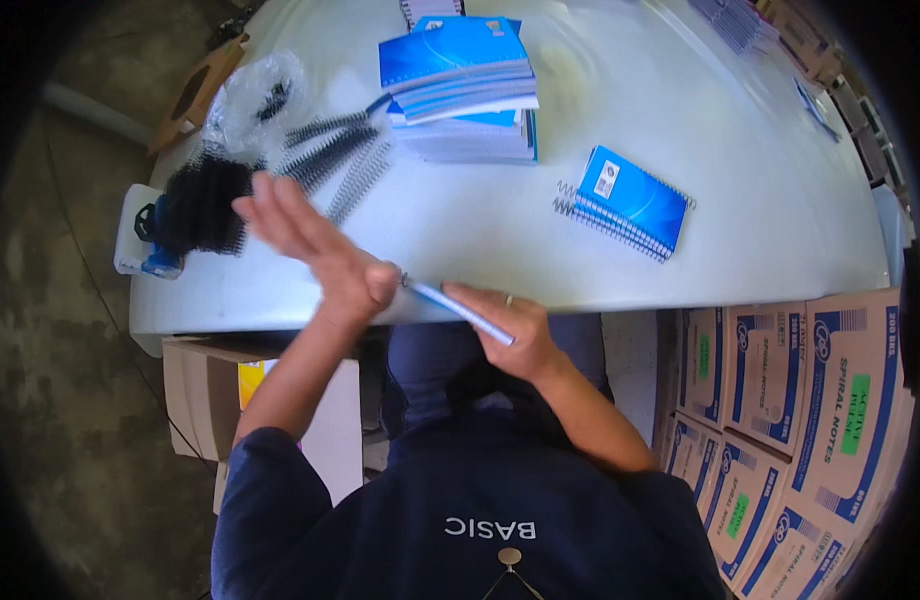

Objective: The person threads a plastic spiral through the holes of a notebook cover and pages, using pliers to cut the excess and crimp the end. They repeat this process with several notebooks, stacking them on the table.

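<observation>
My right hand [507, 325] grips a thin blue notebook [460, 309], held edge-on over the near edge of the white table [680, 150]. My left hand [315, 245] is flat with fingers stretched out, its palm heel pressed against the notebook's left end where a spiral binding shows. Just beyond my left hand lie loose black spiral coils [335, 160] and a dark pile of more coils [202, 205].
A stack of blue spiral notebooks [460, 85] stands at the table's far middle. Two bound blue notebooks [628, 203] lie to the right. A clear plastic bag [255, 95] sits far left. Printed cardboard boxes [810, 400] are stacked at the right, another box [210, 390] under the table.
</observation>
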### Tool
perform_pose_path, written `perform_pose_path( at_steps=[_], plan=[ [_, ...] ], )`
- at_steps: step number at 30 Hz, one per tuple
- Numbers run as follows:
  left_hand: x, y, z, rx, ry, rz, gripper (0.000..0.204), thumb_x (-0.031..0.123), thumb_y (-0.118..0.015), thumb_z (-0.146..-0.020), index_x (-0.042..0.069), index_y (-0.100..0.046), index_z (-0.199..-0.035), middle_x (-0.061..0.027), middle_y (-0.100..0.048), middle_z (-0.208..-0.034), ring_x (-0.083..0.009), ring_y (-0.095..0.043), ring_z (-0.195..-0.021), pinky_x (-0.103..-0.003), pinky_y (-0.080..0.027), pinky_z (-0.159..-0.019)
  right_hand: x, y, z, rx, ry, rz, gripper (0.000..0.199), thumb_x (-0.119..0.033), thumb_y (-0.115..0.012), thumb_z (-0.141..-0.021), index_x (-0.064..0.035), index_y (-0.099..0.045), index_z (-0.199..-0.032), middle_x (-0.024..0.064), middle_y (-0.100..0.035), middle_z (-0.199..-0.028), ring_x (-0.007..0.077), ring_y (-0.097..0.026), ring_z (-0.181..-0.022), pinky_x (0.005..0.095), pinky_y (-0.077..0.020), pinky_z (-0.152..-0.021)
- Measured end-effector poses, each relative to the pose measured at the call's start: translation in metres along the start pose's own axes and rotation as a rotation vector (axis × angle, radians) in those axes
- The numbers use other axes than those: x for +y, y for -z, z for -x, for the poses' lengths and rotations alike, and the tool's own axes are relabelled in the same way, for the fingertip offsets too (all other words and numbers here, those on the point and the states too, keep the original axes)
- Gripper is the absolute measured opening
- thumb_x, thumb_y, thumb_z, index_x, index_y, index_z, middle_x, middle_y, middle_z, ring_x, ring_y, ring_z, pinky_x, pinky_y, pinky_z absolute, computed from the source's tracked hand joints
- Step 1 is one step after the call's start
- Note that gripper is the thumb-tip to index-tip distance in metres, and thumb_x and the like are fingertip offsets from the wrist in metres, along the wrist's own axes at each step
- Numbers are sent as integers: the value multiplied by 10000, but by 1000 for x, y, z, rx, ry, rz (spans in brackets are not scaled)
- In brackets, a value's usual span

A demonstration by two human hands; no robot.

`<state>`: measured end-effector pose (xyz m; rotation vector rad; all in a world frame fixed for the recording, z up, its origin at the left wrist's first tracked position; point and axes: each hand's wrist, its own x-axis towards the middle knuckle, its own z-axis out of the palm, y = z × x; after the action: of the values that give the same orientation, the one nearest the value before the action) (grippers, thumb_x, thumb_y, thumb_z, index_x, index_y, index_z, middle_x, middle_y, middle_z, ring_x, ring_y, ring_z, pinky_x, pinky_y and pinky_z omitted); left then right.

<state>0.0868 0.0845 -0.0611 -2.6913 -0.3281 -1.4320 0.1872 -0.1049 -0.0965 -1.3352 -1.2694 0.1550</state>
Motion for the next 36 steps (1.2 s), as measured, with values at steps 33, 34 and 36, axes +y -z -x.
perform_pose_path(
  at_steps=[33, 34, 36],
  plan=[
    [49, -5, 48, -93, -550, 501, 911, 684, -521, -775, -24, -374, -1329, -329, -279, -1391, -542, -319, -1210, -675, -237, -954, 13, 0, -14, -84, 21, -46, 730, -111, -628, -802, -76, -253, -1428, 149, -604, -1174, 349, -621, -979, 418, -492, -823],
    [51, -4, 16, -36, -417, 245, 919, 682, -511, -782, -35, -358, -1337, -324, -273, -1397, -538, -299, -1235, -672, -237, -961, 14, 0, -11, -143, -44, -14, 734, -101, -624, -800, -76, -247, -1429, 136, -605, -1180, 350, -620, -981, 423, -491, -820],
    [54, -4, 3, -99, -276, 112, 934, 672, -495, -797, -64, -323, -1346, -326, -273, -1395, -527, -268, -1273, -666, -257, -958, 6, -3, -13, -277, -238, -27, 769, -74, -607, -812, -88, -180, -1452, 145, -617, -1163, 351, -626, -973, 406, -495, -808]
  ],
)
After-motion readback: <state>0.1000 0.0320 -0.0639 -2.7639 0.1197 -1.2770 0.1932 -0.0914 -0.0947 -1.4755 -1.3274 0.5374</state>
